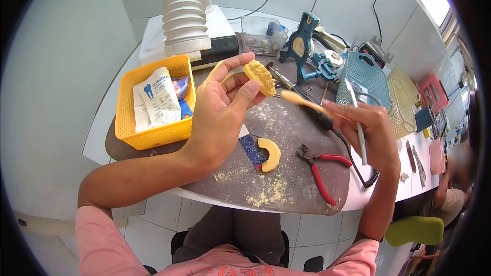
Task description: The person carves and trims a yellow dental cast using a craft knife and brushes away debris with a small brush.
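My left hand [220, 110] pinches a yellow plaster dental cast [260, 77] between thumb and fingers, its row of teeth turned to the right. Close to the cast is the pale tip of a small brush [302, 100], whose handle runs into my right hand [376, 135]. That same hand also keeps a slim silver knife-like tool [362, 145] between its fingers, pointing upward. Below the hands, a second yellow horseshoe-shaped plaster piece [272, 156] lies beside a blue strip [250, 148] on the dusty brown mat [286, 189]. Red-handled cutting pliers [323, 181] rest to its right.
A yellow basket [153, 140] with papers stands left, before a white machine with a ribbed hose [186, 15]. Behind are a clear bin [263, 33] and blue articulator [302, 46]. A corded handpiece [322, 118] and blue basket [358, 71] lie right. Another person [450, 189] sits far right.
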`<action>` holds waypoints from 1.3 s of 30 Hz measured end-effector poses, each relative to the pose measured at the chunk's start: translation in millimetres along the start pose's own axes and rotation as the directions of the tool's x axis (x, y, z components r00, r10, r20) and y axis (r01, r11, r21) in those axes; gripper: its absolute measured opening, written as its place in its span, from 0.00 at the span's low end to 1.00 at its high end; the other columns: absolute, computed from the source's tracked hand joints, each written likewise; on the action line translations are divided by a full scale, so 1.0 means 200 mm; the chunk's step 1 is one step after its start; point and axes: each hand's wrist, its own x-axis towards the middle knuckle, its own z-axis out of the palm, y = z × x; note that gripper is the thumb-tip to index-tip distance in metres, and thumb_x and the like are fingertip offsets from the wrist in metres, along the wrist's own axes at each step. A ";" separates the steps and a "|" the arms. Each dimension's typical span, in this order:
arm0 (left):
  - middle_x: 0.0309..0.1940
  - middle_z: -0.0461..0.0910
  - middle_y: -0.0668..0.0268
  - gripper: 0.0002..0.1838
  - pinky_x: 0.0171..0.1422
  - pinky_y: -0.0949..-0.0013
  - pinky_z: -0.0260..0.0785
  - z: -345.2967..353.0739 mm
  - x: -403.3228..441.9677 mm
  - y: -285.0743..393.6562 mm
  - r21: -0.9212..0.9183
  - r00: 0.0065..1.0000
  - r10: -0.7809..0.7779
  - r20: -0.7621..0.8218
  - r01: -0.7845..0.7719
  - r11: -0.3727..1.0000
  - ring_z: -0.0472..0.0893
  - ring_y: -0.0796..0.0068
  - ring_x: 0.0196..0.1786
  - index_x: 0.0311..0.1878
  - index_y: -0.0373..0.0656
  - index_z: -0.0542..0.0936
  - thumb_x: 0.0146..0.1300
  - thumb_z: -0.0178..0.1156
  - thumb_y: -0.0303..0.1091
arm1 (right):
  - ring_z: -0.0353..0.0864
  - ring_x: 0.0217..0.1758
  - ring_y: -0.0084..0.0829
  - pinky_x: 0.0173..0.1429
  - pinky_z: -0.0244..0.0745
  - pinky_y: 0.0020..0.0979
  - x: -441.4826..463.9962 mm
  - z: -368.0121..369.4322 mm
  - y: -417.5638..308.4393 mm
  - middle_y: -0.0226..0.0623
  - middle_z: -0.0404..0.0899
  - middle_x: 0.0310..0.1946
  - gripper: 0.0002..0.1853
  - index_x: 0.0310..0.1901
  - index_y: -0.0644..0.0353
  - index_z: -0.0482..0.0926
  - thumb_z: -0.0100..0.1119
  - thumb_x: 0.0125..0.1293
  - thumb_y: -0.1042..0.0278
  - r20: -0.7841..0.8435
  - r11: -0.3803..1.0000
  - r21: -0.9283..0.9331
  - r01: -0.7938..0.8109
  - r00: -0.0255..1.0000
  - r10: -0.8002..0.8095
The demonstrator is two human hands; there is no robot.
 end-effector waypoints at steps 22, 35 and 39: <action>0.54 0.78 0.61 0.24 0.66 0.74 0.69 0.01 -0.05 0.03 0.099 0.993 -0.020 0.116 0.008 0.995 0.78 0.78 0.57 0.69 0.39 0.67 0.71 0.58 0.23 | 0.83 0.38 0.42 0.40 0.79 0.37 0.03 0.25 -0.05 0.45 0.78 0.36 0.30 0.59 0.62 0.78 0.44 0.76 0.42 -0.280 0.963 -0.103 0.249 0.922 -0.269; 0.51 0.79 0.64 0.18 0.66 0.72 0.67 -0.02 -0.05 0.02 0.156 0.990 -0.030 0.137 0.008 0.988 0.76 0.82 0.53 0.65 0.39 0.72 0.74 0.51 0.27 | 0.68 0.31 0.26 0.46 0.64 0.24 0.01 0.27 -0.03 0.33 0.69 0.29 0.50 0.47 0.66 0.78 0.16 0.70 0.23 -0.334 0.904 0.409 0.124 0.942 0.022; 0.50 0.80 0.67 0.15 0.63 0.73 0.66 -0.04 -0.05 0.00 0.194 0.985 -0.062 0.160 0.031 0.980 0.75 0.83 0.51 0.60 0.39 0.77 0.74 0.48 0.28 | 0.69 0.30 0.18 0.38 0.63 0.22 -0.01 0.26 -0.06 0.30 0.72 0.29 0.39 0.39 0.63 0.76 0.28 0.75 0.29 -0.338 0.797 0.590 0.128 0.936 0.100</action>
